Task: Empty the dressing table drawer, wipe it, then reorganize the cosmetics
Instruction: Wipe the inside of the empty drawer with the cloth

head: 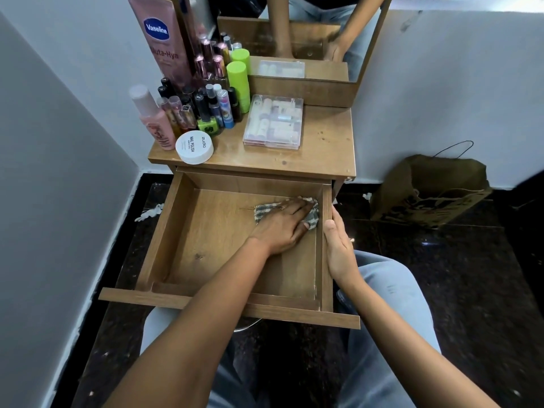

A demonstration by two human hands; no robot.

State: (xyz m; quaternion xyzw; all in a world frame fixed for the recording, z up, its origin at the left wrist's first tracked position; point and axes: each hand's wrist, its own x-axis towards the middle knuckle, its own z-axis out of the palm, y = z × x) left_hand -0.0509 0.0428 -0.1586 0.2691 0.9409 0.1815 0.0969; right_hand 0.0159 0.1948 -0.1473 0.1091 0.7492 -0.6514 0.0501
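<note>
The wooden drawer (164, 237) is pulled out from the dressing table, and its floor holds nothing but a checked cloth (312, 217). My left hand (279, 228) lies flat on that cloth with straight fingers, pressing it against the drawer floor near the far right corner. My right hand (338, 248) rests against the outside of the drawer's right wall, fingers straight, thumb over the rim. The cosmetics stand on the table top (323, 145): a cluster of small bottles (203, 110), a white nail polish remover jar (194, 147), a pink spray bottle (153, 119), and a clear plastic box (273, 120).
A large pink Vaseline tube (162, 33) and green cans (238, 75) stand at the back by the mirror (309, 33). A brown paper bag (429, 192) sits on the dark floor to the right. White walls close in on the left. My knees are below the drawer.
</note>
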